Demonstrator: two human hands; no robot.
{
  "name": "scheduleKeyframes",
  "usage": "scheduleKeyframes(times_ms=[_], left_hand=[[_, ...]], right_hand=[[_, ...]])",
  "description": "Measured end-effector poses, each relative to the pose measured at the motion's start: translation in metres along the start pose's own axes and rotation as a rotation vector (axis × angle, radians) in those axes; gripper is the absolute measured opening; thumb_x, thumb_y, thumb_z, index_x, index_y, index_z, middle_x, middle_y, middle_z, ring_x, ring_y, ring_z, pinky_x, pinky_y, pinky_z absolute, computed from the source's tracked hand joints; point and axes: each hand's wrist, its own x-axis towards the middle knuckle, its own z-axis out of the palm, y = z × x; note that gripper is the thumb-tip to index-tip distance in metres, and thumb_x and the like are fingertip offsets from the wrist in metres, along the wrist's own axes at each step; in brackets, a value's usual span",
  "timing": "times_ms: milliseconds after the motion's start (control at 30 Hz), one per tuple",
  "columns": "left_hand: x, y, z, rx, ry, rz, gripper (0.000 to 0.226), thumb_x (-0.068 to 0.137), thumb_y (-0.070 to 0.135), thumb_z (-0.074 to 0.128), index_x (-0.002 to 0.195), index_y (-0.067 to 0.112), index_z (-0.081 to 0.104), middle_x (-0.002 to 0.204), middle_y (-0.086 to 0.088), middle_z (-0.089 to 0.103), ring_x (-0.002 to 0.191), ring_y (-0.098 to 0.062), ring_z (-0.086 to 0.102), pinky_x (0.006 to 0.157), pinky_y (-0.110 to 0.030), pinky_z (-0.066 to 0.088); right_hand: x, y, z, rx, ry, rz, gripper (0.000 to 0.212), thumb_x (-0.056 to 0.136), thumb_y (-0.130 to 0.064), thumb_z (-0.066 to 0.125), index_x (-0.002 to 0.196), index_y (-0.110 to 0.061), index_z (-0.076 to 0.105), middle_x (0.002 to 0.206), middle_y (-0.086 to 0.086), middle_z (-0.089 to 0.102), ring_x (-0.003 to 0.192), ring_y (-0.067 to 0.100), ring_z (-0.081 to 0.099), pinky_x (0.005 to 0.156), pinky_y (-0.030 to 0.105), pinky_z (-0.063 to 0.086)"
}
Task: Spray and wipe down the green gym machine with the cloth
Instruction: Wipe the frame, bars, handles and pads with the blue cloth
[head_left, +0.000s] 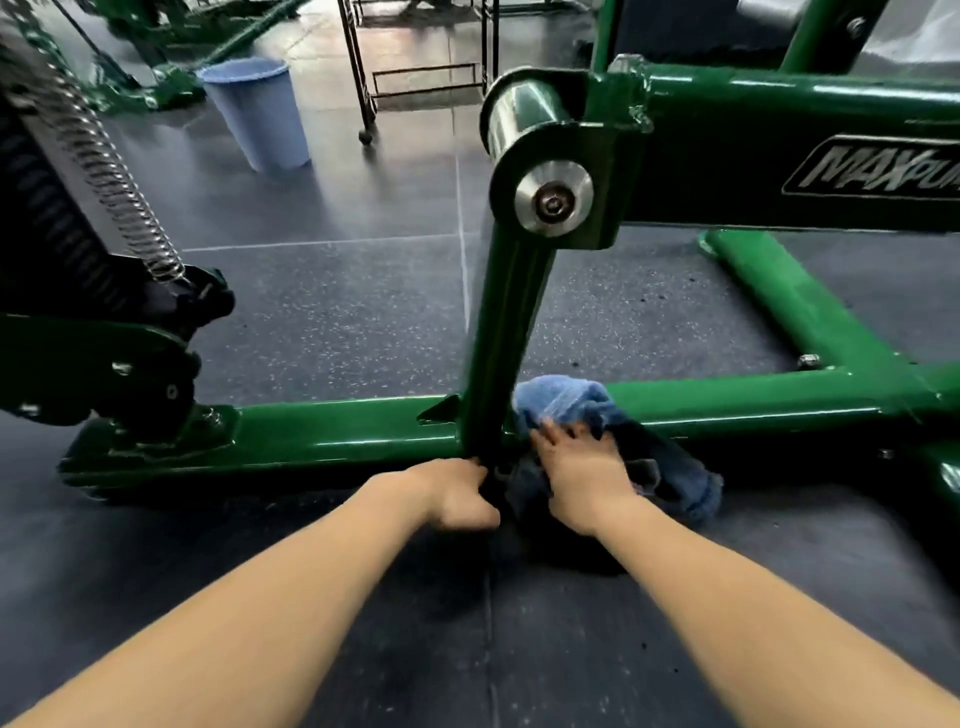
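Two hands are seen low at the green machine: the blue cloth is pressed onto its base bar by the flat right hand; the curled left hand is closed beside the upright, its contents hidden.

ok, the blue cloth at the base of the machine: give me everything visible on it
The blue terry cloth looks soft and looped, lighter blue on its top fold and darker, possibly damp or shaded, lower down. It is bunched, not flat, draped over the green machine's low horizontal bar just right of the upright post, with a frayed end trailing onto the dark speckled floor. The right hand presses on it with spread fingers. The left hand is curled at the post base; whether it also holds cloth is unclear.
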Motion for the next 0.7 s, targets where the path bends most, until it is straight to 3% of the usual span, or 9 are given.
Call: scheduleKeyframes(times_ms=[67,167,233,300,400,467,533,567,700], left_hand=[[-0.007,-0.024,-0.002,0.054,0.011,-0.023,0.043,0.086,0.03,0.052,0.123,0.009,0.059,0.128,-0.013,0.06,0.116,-0.029,0.056,0.091,-0.03,0.045],[-0.01,-0.065,-0.001,0.048,0.063,-0.101,0.033,0.094,0.023,0.045,0.118,0.008,0.063,0.124,-0.012,0.063,0.114,-0.027,0.058,0.09,-0.029,0.044],[-0.005,-0.088,0.001,-0.071,0.158,-0.151,0.027,0.094,0.02,0.046,0.109,0.011,0.067,0.119,-0.011,0.066,0.109,-0.025,0.061,0.084,-0.026,0.044],[-0.001,-0.1,0.001,-0.272,0.318,-0.192,0.023,0.092,0.015,0.049,0.103,0.012,0.069,0.113,-0.012,0.069,0.105,-0.026,0.063,0.082,-0.026,0.045],[-0.002,-0.111,-0.001,-0.499,0.556,-0.248,0.042,0.088,0.007,0.047,0.128,0.013,0.06,0.131,-0.012,0.06,0.121,-0.028,0.055,0.097,-0.031,0.042],[-0.004,-0.111,0.003,-0.525,0.615,-0.254,0.054,0.088,0.004,0.043,0.141,0.014,0.047,0.142,-0.009,0.052,0.13,-0.027,0.047,0.102,-0.031,0.038],[-0.001,-0.111,0.01,-0.52,0.639,-0.205,0.056,0.089,0.006,0.041,0.144,0.016,0.043,0.145,-0.004,0.048,0.132,-0.025,0.045,0.103,-0.031,0.037],[0.001,-0.109,0.013,-0.523,0.647,-0.166,0.054,0.091,0.008,0.041,0.144,0.017,0.043,0.145,-0.003,0.048,0.133,-0.023,0.044,0.104,-0.03,0.037],[0.011,-0.109,0.021,-0.528,0.63,-0.097,0.047,0.097,0.018,0.038,0.143,0.018,0.045,0.145,-0.006,0.048,0.137,-0.023,0.039,0.108,-0.034,0.036]], right_hand=[[-0.006,-0.03,0.0,0.034,0.088,-0.097,0.061,0.076,-0.026,0.063,0.134,-0.02,0.046,0.133,0.006,0.05,0.12,0.03,0.046,0.095,0.039,0.037],[-0.014,-0.074,0.0,0.193,0.273,-0.11,0.07,0.048,-0.028,0.077,0.115,-0.019,0.06,0.105,0.002,0.063,0.095,0.027,0.061,0.076,0.038,0.05],[-0.016,-0.098,-0.003,0.234,0.407,-0.124,0.083,0.037,-0.03,0.079,0.116,-0.02,0.056,0.109,0.0,0.063,0.096,0.025,0.061,0.074,0.039,0.054],[-0.008,-0.122,-0.003,0.189,0.507,-0.083,0.086,0.04,-0.029,0.076,0.12,-0.019,0.051,0.12,0.002,0.061,0.106,0.024,0.055,0.079,0.041,0.053],[0.027,-0.152,-0.011,0.109,0.421,0.224,0.045,0.064,-0.023,0.061,0.107,-0.016,0.067,0.113,0.005,0.066,0.099,0.023,0.059,0.071,0.037,0.052],[0.04,-0.161,-0.019,0.093,0.28,0.388,0.038,0.082,-0.015,0.047,0.113,-0.01,0.068,0.124,0.009,0.06,0.108,0.024,0.058,0.077,0.037,0.049],[0.052,-0.167,-0.011,0.045,0.149,0.342,0.046,0.094,-0.018,0.045,0.138,-0.002,0.043,0.144,0.014,0.037,0.13,0.031,0.037,0.093,0.042,0.041],[0.052,-0.166,-0.01,0.035,0.139,0.313,0.049,0.095,-0.021,0.046,0.14,-0.002,0.037,0.144,0.015,0.034,0.131,0.032,0.032,0.095,0.042,0.038],[0.051,-0.157,-0.025,0.014,0.056,0.26,0.045,0.092,-0.025,0.053,0.133,-0.011,0.043,0.133,0.007,0.041,0.125,0.03,0.034,0.09,0.04,0.04]])
